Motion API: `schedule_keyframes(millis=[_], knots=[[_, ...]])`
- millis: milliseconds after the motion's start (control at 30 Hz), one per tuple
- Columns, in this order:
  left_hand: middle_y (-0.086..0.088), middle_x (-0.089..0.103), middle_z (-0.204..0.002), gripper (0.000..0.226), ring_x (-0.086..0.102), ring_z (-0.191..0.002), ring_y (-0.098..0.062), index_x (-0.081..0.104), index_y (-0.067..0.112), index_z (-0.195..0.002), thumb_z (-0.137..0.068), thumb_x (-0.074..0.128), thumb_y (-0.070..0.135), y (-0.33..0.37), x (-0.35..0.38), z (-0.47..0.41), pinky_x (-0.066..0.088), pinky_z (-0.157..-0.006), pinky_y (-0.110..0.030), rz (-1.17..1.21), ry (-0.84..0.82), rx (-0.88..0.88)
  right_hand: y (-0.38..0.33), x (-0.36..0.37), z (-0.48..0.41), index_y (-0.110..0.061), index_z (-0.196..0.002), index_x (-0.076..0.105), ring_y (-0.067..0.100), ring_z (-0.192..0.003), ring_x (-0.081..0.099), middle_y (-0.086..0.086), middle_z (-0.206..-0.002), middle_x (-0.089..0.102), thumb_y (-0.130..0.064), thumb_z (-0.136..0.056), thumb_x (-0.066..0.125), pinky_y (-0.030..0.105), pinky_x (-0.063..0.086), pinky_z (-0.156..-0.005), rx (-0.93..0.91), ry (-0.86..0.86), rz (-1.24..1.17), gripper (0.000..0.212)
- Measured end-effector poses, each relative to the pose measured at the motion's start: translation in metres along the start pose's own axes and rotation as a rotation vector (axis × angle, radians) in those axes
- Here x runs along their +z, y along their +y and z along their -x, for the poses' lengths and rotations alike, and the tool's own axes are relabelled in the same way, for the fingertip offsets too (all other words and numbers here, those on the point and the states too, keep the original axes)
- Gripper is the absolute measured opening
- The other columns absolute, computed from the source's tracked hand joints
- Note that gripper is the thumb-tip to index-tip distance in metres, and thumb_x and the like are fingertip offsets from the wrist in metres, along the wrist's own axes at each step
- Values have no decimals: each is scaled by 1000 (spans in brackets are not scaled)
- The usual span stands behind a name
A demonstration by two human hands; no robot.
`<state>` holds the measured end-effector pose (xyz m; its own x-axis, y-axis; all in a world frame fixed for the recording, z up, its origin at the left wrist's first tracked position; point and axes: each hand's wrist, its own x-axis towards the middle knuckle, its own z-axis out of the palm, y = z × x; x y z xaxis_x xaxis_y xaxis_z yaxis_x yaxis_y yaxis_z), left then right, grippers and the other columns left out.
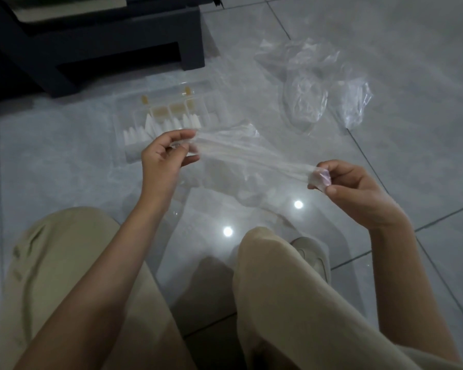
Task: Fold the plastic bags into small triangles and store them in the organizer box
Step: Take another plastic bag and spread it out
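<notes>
While a clear plastic bag (251, 153) hangs stretched as a strip above the floor | left hand (163, 153) pinches one end, right hand (350, 188) pinches the other | step: strip formed | next: begin triangle folds; organizer box (171, 116) just beyond.

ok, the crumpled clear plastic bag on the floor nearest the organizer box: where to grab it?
Probably pinch the crumpled clear plastic bag at its bulging wrinkled middle, coming down from above: it lies limp on the grey tiled floor, its edges look flat against it.
</notes>
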<state>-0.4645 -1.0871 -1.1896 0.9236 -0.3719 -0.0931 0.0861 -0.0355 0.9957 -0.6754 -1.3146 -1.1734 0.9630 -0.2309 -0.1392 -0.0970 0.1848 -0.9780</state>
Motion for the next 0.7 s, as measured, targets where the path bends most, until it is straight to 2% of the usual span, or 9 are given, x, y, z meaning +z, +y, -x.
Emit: schedule_keyframes(millis=[167,300,367,467,533,633,700], knots=[[-6,64,-80,25,64,-74,-9,68,11,-97,-94,47,-3,-2,-2,0,54,-71,-22,12,-28,-51,-8,6,-4,-30,-76,71,6,-74,59,-11,-75,65,-45,-63,86,17,47,-73,-45,14,-27,25],[-5,65,-78,25,64,-73,-8,68,11,-96,-96,47,-2,-3,-3,-1,54,-70,-22,15,-46,-88,-10,15,-8,-30,-69,66,7,-84,65,-11,-77,67,-41,-63,86,20,51,-81,-142,161,8,23],[-5,65,-78,26,64,-72,-8,68,11,-94,-96,46,-3,-4,-3,-1,54,-69,-21,22,-41,-102,-8,18,-11,-32,-68,61,14,-83,63,-11,-72,61,-34,-70,82,25,50,-83,-209,295,159,21],[-1,68,-75,27,65,-71,-8,69,12,-89,-96,46,-2,-5,-3,-2,53,-69,-21,46,-32,-115,-7,23,-18,-32,-67,48,22,-69,58,-7,-63,50,-12,-77,62,34,47,-70,-323,468,529,26],[5,70,-72,23,65,-72,-6,69,11,-88,-96,50,1,-5,-2,-2,53,-70,-20,88,-11,-128,-3,29,-22,-22,-67,43,25,-61,50,-6,-60,44,3,-75,56,37,44,-63,-411,565,747,30],[8,72,-71,16,64,-69,-4,69,10,-87,-94,56,3,-5,-1,0,52,-71,-18,188,41,-169,4,38,-27,-13,-68,43,24,-59,47,-6,-61,41,7,-77,56,16,35,-61,-619,815,954,26],[8,71,-70,13,63,-67,-2,68,10,-87,-92,59,2,-5,0,2,51,-71,-16,221,48,-190,8,41,-27,-14,-72,42,18,-59,45,-3,-60,43,5,-81,58,15,34,-61,-737,976,982,27]])
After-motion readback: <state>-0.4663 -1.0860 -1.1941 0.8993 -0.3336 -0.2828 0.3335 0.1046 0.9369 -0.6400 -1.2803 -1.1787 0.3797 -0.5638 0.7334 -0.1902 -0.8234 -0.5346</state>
